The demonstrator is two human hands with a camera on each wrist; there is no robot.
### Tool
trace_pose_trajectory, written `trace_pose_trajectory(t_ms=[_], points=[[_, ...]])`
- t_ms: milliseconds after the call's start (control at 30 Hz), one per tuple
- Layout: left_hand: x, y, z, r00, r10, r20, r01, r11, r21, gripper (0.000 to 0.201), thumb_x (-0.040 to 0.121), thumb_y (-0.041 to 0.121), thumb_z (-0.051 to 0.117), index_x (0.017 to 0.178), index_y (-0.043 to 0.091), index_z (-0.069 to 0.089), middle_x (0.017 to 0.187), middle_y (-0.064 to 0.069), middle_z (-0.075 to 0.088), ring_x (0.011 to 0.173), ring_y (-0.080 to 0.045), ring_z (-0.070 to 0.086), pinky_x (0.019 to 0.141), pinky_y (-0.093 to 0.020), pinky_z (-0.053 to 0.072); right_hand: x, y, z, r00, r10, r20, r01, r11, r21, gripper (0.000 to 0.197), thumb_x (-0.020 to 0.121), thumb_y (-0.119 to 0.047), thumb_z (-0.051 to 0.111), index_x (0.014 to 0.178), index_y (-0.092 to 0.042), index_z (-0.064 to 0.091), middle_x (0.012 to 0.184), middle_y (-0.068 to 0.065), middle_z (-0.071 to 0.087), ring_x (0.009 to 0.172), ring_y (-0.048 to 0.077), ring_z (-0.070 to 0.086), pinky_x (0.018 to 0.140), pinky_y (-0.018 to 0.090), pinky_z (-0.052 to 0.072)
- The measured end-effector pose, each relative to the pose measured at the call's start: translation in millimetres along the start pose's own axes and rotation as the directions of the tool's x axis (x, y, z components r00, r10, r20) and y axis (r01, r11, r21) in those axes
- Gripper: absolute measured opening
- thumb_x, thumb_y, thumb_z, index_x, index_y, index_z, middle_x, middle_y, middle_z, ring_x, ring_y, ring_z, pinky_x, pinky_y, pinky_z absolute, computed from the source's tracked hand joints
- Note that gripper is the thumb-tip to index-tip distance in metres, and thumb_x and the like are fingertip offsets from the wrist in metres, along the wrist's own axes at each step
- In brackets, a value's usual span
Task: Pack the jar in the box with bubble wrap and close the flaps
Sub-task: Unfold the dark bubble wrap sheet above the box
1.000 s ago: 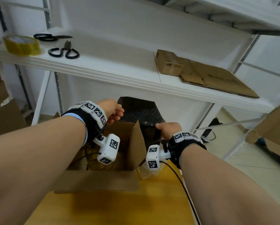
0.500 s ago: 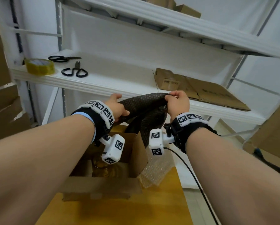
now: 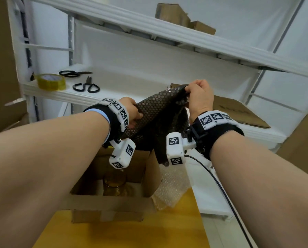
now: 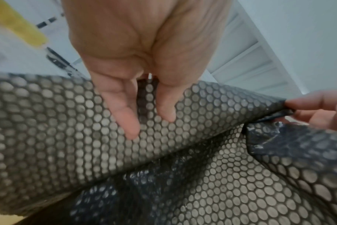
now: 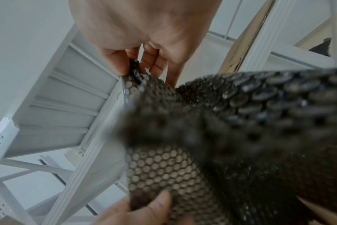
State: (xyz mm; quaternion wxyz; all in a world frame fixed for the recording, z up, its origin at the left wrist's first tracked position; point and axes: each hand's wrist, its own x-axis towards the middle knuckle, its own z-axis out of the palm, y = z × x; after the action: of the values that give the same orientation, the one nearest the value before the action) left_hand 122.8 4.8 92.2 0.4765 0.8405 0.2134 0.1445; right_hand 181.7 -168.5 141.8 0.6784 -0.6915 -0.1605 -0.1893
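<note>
A sheet of black bubble wrap (image 3: 155, 113) hangs in the air above the open cardboard box (image 3: 112, 203), stretched between both hands. My left hand (image 3: 131, 111) grips its lower left edge, fingers (image 4: 129, 115) lying under the sheet and thumb on top. My right hand (image 3: 199, 95) pinches its upper right corner (image 5: 133, 71), held higher than the left. Inside the box stands an amber glass jar (image 3: 114, 183), partly hidden by the left wrist camera. The box flaps stand open.
Clear bubble wrap (image 3: 172, 187) lies beside the box on the yellow table (image 3: 131, 233). On the white shelf (image 3: 113, 93) behind lie a yellow tape roll (image 3: 51, 81), two pairs of scissors (image 3: 86, 86) and flattened cardboard (image 3: 239, 111). A cable (image 3: 221, 190) runs from my right wrist.
Both hands have lifted the black bubble wrap from behind the box up above it. The right hand has risen higher and spread the sheet out.
</note>
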Motion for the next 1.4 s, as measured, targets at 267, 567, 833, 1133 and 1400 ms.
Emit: trace_pose_trajectory(t_ms=[267, 567, 833, 1133, 1400], points=[[-3.4, 32.0, -38.8, 0.917, 0.206, -0.342, -0.197, 0.979, 0.061, 0.03, 0.089, 0.025, 0.063, 0.116, 0.012, 0.058, 0.099, -0.008, 0.061, 0.093, -0.029, 0.058, 0.077, -0.031, 0.042, 2.3, 14.6, -15.7, 0.98, -0.056, 0.189, 0.16, 0.788, -0.594, 0.065, 0.076, -0.027, 0.073, 0.134, -0.027, 0.044, 0.131, 0.011, 0.043, 0.119, 0.028, 0.046, 0.105, 0.038, 0.04], [-20.5, 48.0, -55.0, 0.832, 0.353, -0.428, -0.328, 0.935, 0.132, 0.021, 0.084, 0.009, 0.057, 0.09, 0.024, 0.071, 0.093, -0.002, 0.069, 0.082, -0.02, 0.062, 0.069, -0.025, 0.046, 3.1, 18.1, -39.7, 0.989, 0.025, 0.149, 0.094, 0.668, -0.738, 0.037, 0.09, -0.002, 0.053, 0.12, -0.022, 0.064, 0.117, 0.005, 0.067, 0.101, 0.025, 0.062, 0.071, 0.026, 0.043], [-20.3, 43.8, -46.4, 0.843, 0.426, -0.328, -0.394, 0.904, 0.163, 0.013, 0.088, 0.026, 0.064, 0.097, 0.027, 0.074, 0.097, 0.002, 0.071, 0.09, -0.018, 0.064, 0.083, -0.025, 0.049, -7.3, 8.1, -22.6, 0.937, -0.073, 0.341, 0.296, 0.681, -0.67, 0.024, 0.095, -0.012, 0.053, 0.112, -0.023, 0.067, 0.101, 0.002, 0.069, 0.095, 0.024, 0.062, 0.074, 0.027, 0.044], [-40.1, 28.1, -34.6, 0.985, 0.061, 0.161, -0.114, 0.931, 0.347, 0.021, 0.095, 0.024, 0.057, 0.11, 0.011, 0.064, 0.094, -0.003, 0.071, 0.054, -0.017, 0.068, 0.037, -0.021, 0.048, -6.0, 9.6, -21.2, 0.988, -0.153, 0.027, 0.142, 0.82, -0.555, 0.049, 0.087, 0.006, 0.045, 0.108, -0.028, 0.073, 0.108, -0.003, 0.07, 0.101, 0.02, 0.063, 0.077, 0.021, 0.045], [-37.9, 18.5, -36.3, 0.961, 0.089, 0.26, -0.174, 0.93, 0.324, 0.032, 0.091, 0.011, 0.061, 0.122, 0.017, 0.061, 0.102, -0.002, 0.074, 0.073, -0.015, 0.069, 0.052, -0.022, 0.051, -3.7, -7.1, -11.5, 0.969, -0.081, 0.235, 0.174, 0.896, -0.409, 0.053, 0.078, 0.018, 0.038, 0.066, -0.023, 0.069, 0.104, -0.001, 0.069, 0.084, 0.025, 0.065, 0.08, 0.043, 0.059]])
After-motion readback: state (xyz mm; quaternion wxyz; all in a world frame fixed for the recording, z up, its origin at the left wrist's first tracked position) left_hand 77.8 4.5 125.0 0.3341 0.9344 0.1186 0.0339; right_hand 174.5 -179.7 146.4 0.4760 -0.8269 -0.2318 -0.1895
